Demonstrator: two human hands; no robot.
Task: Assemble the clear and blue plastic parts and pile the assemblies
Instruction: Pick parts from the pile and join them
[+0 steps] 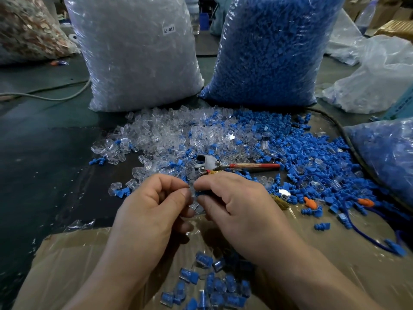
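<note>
My left hand and my right hand meet fingertip to fingertip over the table's middle. The left pinches a clear plastic part; the right pinches a blue plastic part, mostly hidden by the fingers. The two parts touch between the thumbs. Loose clear parts lie heaped behind the hands, loose blue parts to the right of them. A pile of finished clear-and-blue assemblies lies on cardboard below my wrists.
A tall bag of clear parts and a tall bag of blue parts stand at the back. Red-handled pliers lie just beyond my hands. Another bag of blue parts sits at the right. Orange pieces and a blue cord lie right.
</note>
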